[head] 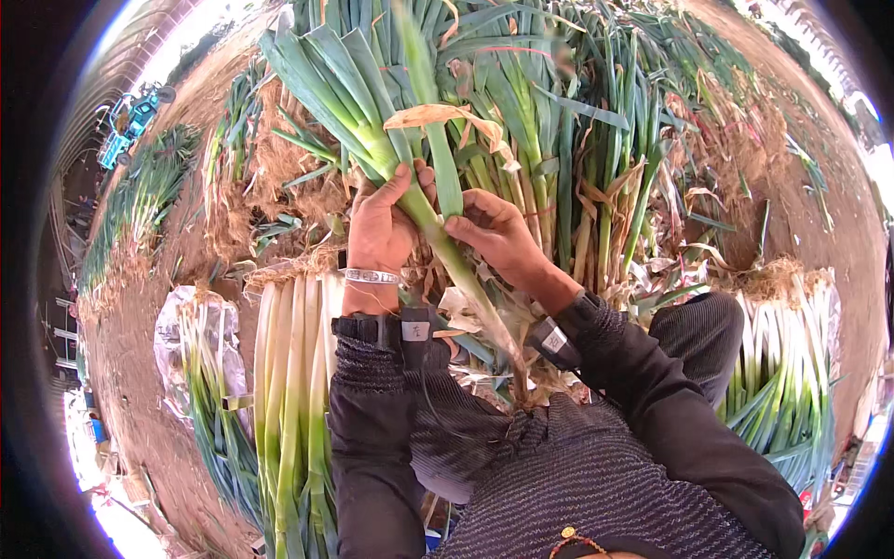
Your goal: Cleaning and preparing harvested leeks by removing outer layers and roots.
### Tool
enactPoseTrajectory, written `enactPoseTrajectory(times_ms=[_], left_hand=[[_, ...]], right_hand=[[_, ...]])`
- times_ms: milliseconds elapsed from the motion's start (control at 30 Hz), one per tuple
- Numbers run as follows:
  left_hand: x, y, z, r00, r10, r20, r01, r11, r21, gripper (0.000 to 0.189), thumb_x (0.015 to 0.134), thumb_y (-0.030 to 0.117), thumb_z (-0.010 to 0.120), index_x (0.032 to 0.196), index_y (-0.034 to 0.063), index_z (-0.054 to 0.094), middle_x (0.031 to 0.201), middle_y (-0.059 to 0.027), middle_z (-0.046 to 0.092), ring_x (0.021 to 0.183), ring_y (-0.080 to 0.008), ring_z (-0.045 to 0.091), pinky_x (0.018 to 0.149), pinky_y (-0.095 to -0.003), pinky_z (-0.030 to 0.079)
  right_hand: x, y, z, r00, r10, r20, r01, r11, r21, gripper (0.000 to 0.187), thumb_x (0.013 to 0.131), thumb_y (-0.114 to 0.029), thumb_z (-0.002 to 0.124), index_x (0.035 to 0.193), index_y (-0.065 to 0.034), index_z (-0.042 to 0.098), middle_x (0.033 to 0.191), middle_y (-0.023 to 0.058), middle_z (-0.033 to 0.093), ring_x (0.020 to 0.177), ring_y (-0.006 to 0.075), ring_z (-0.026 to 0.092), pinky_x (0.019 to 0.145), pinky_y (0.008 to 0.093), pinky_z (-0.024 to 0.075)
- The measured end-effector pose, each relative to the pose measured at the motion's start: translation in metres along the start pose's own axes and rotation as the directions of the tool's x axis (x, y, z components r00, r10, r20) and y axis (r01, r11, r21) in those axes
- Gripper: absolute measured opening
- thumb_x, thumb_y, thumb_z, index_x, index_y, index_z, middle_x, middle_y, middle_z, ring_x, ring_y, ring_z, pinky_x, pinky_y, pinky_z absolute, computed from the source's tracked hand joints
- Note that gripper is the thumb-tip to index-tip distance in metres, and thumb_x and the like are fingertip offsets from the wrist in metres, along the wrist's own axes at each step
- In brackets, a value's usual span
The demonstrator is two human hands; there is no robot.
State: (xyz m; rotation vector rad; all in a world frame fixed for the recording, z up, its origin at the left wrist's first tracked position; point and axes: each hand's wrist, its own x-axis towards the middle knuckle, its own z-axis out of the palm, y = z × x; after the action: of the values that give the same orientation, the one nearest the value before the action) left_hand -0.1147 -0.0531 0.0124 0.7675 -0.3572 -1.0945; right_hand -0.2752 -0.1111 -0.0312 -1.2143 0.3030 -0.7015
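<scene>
My left hand (384, 223) is wrapped around the upper stem of a long green onion (475, 286), just below where its leaves fan out. The onion slants across in front of me, leaves up and to the left, with its brownish root end low by my lap. Between the thumb and fingers of my right hand (499, 230) is the base of a single green leaf (441, 168), beside the stem. A dry tan leaf (454, 115) curls across it above my hands. My palms are partly hidden.
Untrimmed onions (538, 161) lie in a heap ahead. Pale-stemmed onions lie on my left (293, 349) and right (782, 342), roots away from me. Another bunch (209, 356) rests on plastic sheeting farther left. A blue vehicle (129, 122) stands at the far left.
</scene>
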Motion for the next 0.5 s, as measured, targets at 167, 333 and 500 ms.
enactPoseTrajectory(times_ms=[167,333,500], left_hand=[[0.004,0.009,-0.014,0.995,-0.061,0.073,0.067,0.995,-0.08,0.028,0.09,0.009,0.063,0.116,0.0027,0.054,0.099,-0.0106,0.063,0.085,-0.0209,0.062,0.075,-0.0369,0.055],[0.004,0.037,-0.029,0.993,0.119,0.005,-0.117,0.981,-0.153,0.035,0.089,0.013,0.065,0.12,0.0022,0.052,0.103,-0.0106,0.062,0.087,-0.0202,0.06,0.078,-0.0368,0.053],[0.001,0.049,-0.037,0.971,0.203,0.128,-0.174,0.963,-0.208,0.036,0.09,0.014,0.063,0.121,0.0,0.054,0.102,-0.0114,0.06,0.087,-0.0189,0.058,0.077,-0.0349,0.052]], right_hand=[[-0.02,-0.008,-0.009,0.997,-0.012,0.075,0.007,0.998,0.07,0.018,0.09,-0.014,0.067,0.102,-0.0015,0.062,0.089,-0.0015,0.063,0.081,0.0052,0.058,0.072,0.0218,0.048],[-0.065,-0.018,-0.045,0.971,0.127,0.204,-0.113,0.99,-0.078,0.024,0.088,-0.007,0.067,0.111,-0.0012,0.063,0.093,0.0004,0.064,0.085,0.0093,0.06,0.078,0.0262,0.0502],[-0.099,0.017,-0.09,0.941,0.106,0.321,0.044,0.903,-0.427,0.035,0.084,-0.007,0.07,0.118,-0.0024,0.062,0.096,0.002,0.064,0.088,0.012,0.059,0.083,0.0263,0.047]])
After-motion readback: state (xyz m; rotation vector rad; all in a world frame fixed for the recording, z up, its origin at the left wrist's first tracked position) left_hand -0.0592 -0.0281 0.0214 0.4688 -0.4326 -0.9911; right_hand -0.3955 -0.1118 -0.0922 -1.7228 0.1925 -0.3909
